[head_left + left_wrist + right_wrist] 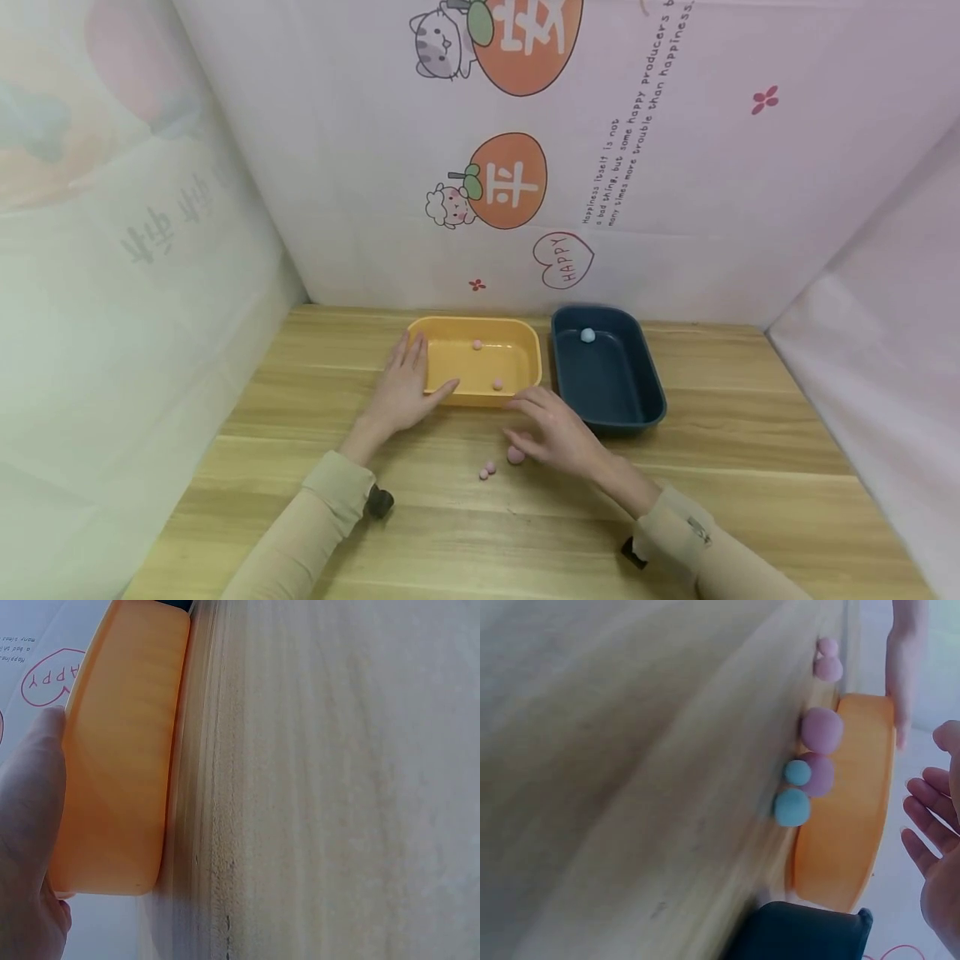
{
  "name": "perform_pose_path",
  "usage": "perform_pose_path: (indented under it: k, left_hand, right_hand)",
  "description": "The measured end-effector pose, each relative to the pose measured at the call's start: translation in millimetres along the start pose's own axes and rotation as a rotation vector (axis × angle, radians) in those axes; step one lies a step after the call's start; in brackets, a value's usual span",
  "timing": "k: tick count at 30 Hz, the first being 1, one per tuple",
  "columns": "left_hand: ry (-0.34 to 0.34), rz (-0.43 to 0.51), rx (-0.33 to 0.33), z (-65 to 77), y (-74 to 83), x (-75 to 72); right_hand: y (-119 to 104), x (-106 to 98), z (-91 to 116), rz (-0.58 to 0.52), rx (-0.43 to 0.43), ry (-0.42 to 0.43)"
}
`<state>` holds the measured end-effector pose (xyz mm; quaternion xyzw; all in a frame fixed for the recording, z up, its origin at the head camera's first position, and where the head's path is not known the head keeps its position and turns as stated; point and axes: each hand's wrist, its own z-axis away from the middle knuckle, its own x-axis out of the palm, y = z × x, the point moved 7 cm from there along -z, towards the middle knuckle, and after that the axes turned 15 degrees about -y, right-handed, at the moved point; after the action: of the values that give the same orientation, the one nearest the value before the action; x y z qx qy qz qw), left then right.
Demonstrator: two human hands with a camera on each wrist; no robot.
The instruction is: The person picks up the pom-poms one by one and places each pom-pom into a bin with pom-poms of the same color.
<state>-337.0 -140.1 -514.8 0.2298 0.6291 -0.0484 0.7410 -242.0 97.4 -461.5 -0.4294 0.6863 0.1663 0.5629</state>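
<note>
My left hand [400,392] rests over the left end of a yellow tray [427,398], its fingers over the rim and its thumb along the front edge. In the left wrist view the thumb lies against the tray's rim. My right hand [558,433] hovers by the front right corner, fingers loosely bent, nothing between them in the right wrist view. Beneath it on the table lie larger pink balls [822,730] and light blue balls [792,807], the blue hidden in the head view. Two small pink balls [487,471] sit further left. Inside the tray are two pink balls [477,344].
A dark blue tray [647,367] stands right of the yellow one, with a light blue ball [588,335] inside. Both trays are on a wooden table [720,467], near a printed white cloth [675,275] hanging behind. Cloth also hangs at both sides.
</note>
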Motion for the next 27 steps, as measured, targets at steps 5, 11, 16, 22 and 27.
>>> perform_pose_path:
  k: [5,11,16,22,27]
  left_hand:
    - [-0.001,0.002,-0.001,-0.4,-0.1,1.3]
    - [0.000,-0.007,-0.001,-1.4,-0.1,1.1]
    - [0.003,-0.015,0.001,-1.8,-0.1,0.2]
    - [0.003,-0.004,0.006,-1.1,-0.2,0.2]
    - [0.007,-0.005,0.007,-0.4,0.9,-1.0]
  right_hand:
    - [4,6,11,-0.027,0.051,-0.077]
    - [6,15,22,-0.058,-0.013,-0.107]
    - [7,23,26,-0.047,-0.071,-0.114]
    - [10,31,27,-0.080,-0.056,-0.150]
    - [15,38,25,-0.090,-0.013,-0.180]
